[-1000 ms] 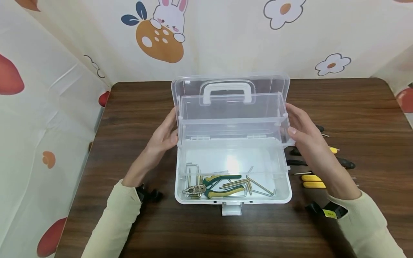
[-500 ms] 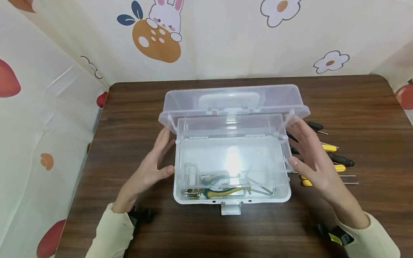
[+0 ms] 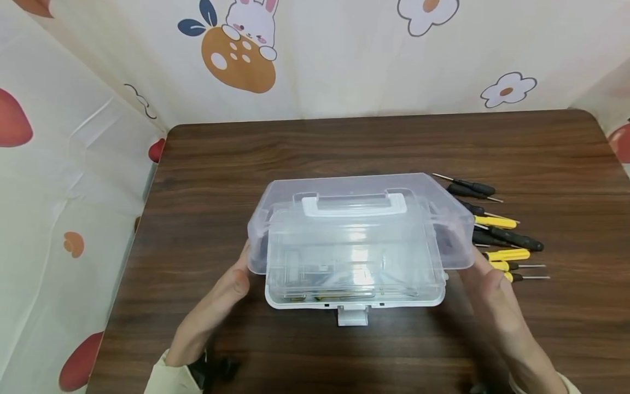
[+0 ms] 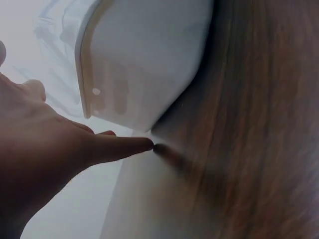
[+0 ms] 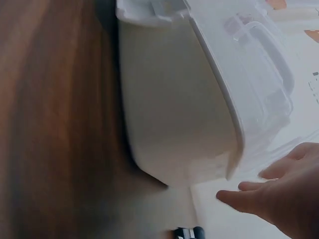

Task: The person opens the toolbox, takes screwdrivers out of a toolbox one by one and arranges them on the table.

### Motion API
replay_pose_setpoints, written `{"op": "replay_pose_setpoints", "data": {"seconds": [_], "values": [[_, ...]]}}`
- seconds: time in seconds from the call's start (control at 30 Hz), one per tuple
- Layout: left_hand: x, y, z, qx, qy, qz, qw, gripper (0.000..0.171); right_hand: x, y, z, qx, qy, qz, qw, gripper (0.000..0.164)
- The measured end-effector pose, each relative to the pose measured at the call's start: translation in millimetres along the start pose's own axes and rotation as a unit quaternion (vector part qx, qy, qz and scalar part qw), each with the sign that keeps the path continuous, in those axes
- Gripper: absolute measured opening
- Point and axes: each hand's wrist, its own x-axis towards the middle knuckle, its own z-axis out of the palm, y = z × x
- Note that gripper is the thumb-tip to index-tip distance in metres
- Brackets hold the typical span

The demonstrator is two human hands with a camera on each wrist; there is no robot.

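Observation:
A white toolbox (image 3: 295,304) stands in the middle of the table, its translucent lid (image 3: 339,189) tilted partway down over it. The folded clear trays (image 3: 315,241) lie across the inside, blurring the tools below. On the lid's top is a white handle (image 3: 354,206); a latch (image 3: 353,316) sticks out in front. My left hand (image 3: 211,306) is at the lid's left end, its fingertips partly hidden by the lid. At the right end my right hand (image 3: 502,309) touches the lid, fingers hidden behind it. Both wrist views show extended fingers beside the box.
Several screwdrivers (image 3: 512,238) with black and yellow handles lie in a column right of the box. The brown wooden table (image 3: 221,158) ends at a patterned wall covering (image 3: 344,71) at the back and left.
The clear trays have folded down into the box, covering the pliers and hex keys. The lid has swung forward and down from upright. Both hands have moved towards me and lower.

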Motion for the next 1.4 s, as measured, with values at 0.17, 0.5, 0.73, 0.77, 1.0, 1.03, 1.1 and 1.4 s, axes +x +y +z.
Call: {"op": "replay_pose_setpoints", "data": {"seconds": [0.17, 0.5, 0.73, 0.77, 1.0, 1.03, 1.1, 1.4], "values": [[-9.4, -3.1, 9.9, 0.002, 0.015, -0.024, 0.9996, 0.076, -14, -4, 13, -0.047, 0.029, 0.078, 0.995, 0.061], [-10.7, -11.3, 24.2, 0.028, 0.045, -0.021, 0.9984, 0.088, -27, 6, 28, -0.209, 0.089, 0.149, 0.962, 0.054], [-11.6, -20.8, 29.5, -0.037, 0.053, -0.022, 0.9977, 0.092, -35, 16, 30, -0.279, 0.127, 0.145, 0.941, 0.062], [-11.7, -22.1, 29.7, -0.052, 0.052, -0.021, 0.9971, 0.093, -35, 17, 31, -0.286, 0.132, 0.141, 0.939, 0.064], [-11.7, -25.8, 28.0, -0.137, 0.052, -0.025, 0.9889, 0.097, -36, 20, 33, -0.287, 0.151, 0.122, 0.938, 0.073], [-11.4, -24.7, 27.4, -0.141, 0.054, -0.028, 0.9882, 0.097, -36, 21, 32, -0.294, 0.152, 0.123, 0.936, 0.073], [-9.8, -22.3, 26.1, -0.141, 0.06, -0.032, 0.9877, 0.097, -35, 20, 32, -0.312, 0.153, 0.126, 0.929, 0.074], [17.0, -16.9, 16.1, -0.081, 0.09, -0.044, 0.9917, 0.09, 0, 18, 24, -0.309, 0.141, 0.13, 0.932, 0.071]]}}
